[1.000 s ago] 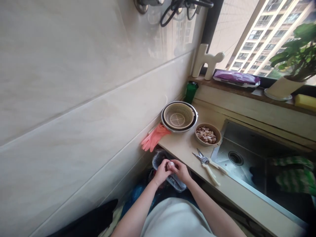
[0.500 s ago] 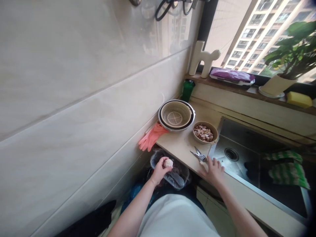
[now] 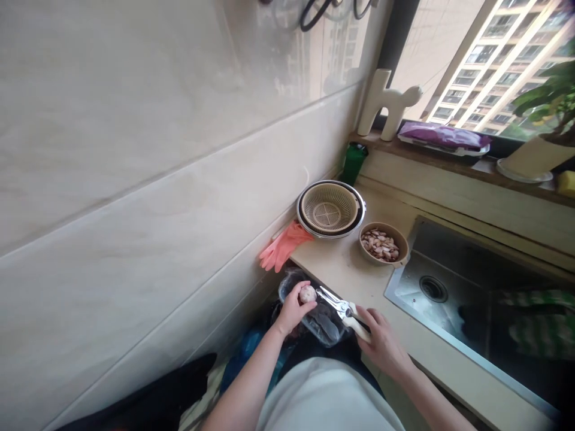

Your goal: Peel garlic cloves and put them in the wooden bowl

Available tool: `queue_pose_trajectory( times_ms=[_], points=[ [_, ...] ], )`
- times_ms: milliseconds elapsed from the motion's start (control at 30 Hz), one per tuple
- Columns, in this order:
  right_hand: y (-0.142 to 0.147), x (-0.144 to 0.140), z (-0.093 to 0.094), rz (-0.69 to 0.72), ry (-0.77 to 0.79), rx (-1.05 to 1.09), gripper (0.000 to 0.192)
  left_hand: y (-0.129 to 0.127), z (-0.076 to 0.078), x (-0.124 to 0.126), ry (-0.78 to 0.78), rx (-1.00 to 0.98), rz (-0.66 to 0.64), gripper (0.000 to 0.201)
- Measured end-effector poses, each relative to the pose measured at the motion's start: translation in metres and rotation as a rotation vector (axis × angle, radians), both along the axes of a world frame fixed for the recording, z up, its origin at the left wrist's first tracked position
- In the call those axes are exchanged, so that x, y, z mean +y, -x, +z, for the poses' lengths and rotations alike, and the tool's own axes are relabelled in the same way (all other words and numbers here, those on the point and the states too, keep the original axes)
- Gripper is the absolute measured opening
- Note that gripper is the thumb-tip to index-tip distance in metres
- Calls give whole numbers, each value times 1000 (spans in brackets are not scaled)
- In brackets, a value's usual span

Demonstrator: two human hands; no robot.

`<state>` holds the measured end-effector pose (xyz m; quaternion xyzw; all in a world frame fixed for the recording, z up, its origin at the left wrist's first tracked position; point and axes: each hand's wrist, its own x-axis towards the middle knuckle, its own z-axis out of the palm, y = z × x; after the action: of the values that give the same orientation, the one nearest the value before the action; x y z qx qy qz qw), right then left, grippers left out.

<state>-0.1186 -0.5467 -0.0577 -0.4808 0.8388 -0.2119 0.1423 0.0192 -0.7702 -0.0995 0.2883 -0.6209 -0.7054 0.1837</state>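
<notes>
Left hand (image 3: 293, 312): thumb and fingers curled round a pale, roundish bulb-like piece (image 3: 308, 294), which sits at the fingertips with its right side bare. Right hand (image 3: 381, 342): fingers wrapped on the handles of the shears (image 3: 345, 310), blades pointing across toward the left fingertips. Tips lie right beside the piece; whether they touch it, cannot tell. Below the left fingers, the plastic-lined bin (image 3: 327, 333); beyond the right fingers, up on the counter (image 3: 330, 263), a bowl (image 3: 372, 258) of reddish-white pieces (image 3: 381, 244). Risks, as I judge them: blades could nick the left thumb or forefinger, since the grip leaves little room between skin and metal; the round piece could roll or slip under blade pressure, held only by the fingertips, and drop into the bin; a loose hold on the handles could let the tips skid off. Changed from half a second ago: the shears then lay on the counter under the reaching right hand; now they are lifted and held. Left-hand hold on the piece much the same.
</notes>
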Motion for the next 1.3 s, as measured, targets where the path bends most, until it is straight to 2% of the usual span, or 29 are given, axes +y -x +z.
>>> queue_pose_trajectory(
  times_ms=[167,367,533,700,833,967,1100,1300],
  points=[
    [1,-5,5,48,-1,-41,56,-4,-1,3,47,-47,-13,57],
    [-3,-7,10,81,-89,-125,56,-9,1,4,147,-128,-13,54],
    [-9,-5,5,83,-126,-145,59,-12,-3,11,253,-164,8,51],
    [-20,-7,0,40,-94,-189,56,-12,-9,18,264,-189,82,48],
    [-24,-10,4,0,-67,-277,54,-12,-11,18,267,-203,119,50],
    [-24,-13,9,-13,-44,-377,51,-12,-13,17,249,-187,104,50],
    [-25,-16,6,-41,-55,-406,49,-11,-23,18,243,-197,141,50],
    [-30,-24,-14,-65,-37,-481,45,-11,-47,21,196,-194,208,50]
  ],
)
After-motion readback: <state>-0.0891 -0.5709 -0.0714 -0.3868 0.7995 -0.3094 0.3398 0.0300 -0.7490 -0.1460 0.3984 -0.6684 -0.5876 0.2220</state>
